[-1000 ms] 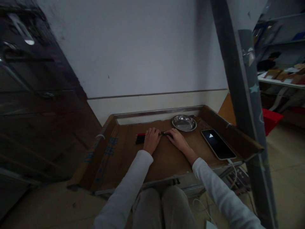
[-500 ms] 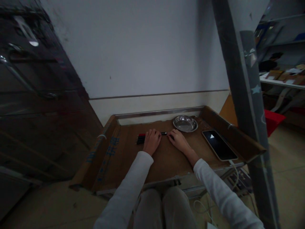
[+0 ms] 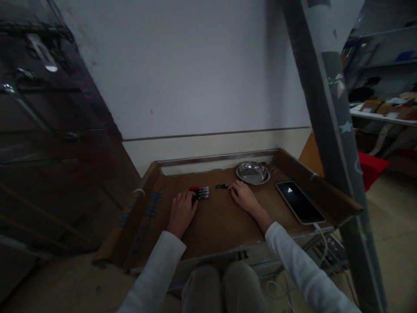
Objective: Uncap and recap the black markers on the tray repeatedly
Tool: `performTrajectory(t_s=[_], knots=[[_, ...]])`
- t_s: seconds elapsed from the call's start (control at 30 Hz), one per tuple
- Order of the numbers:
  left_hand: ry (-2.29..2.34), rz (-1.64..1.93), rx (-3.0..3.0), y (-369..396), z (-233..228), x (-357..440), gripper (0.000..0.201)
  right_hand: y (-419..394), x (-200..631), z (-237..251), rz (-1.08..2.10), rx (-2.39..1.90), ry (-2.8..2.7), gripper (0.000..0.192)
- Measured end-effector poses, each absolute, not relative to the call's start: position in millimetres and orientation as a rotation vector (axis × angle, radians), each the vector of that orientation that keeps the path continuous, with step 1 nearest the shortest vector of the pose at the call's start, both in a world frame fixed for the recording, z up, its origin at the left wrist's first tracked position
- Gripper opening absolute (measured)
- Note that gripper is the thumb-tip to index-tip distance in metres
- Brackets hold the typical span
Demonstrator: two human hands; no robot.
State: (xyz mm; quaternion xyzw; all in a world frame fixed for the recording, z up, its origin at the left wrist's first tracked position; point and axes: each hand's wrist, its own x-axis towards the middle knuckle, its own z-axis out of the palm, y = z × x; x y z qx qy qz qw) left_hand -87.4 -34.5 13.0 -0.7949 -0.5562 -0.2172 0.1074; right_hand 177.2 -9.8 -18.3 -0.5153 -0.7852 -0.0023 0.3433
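Dim, blurry view; we can't tell what the small dark item [image 3: 222, 186] at our right hand's [image 3: 243, 196] fingertips is, or whether they pinch it. Since the earlier frame our left hand [image 3: 181, 211] has slid back and left, uncovering the red-and-black pens [image 3: 199, 192], a bundle with silvery tips lying mid-counter [image 3: 221, 221]. The left hand lies flat, fingers loose, tips just beside the bundle. A steel dish [image 3: 253, 172] and a phone [image 3: 299, 202] sit to the right.

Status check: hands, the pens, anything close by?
Left hand flat beside the bundle of pens, fingertips touching. Right hand at a single dark pen. Metal dish and phone to the right, apart.
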Motion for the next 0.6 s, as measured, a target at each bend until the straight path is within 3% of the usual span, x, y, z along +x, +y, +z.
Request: performTrajectory(t_s=[0.3,0.5,0.6], knots=[[-1.493,-0.696,-2.724,-45.7,12.0,-61.5,0.015,-33.4,166.3,-1.1,0.154,-1.073,-2.148,0.034],[-1.458,-1.237,-2.931,-30.9,13.5,-24.8,0.013,-30.9,168.3,-5.8,0.196,-1.071,-2.159,0.017],[-1.543,-1.579,-2.828,-16.5,14.3,-10.0,0.017,-26.5,171.5,-11.2,0.193,-1.07,-2.148,0.017]])
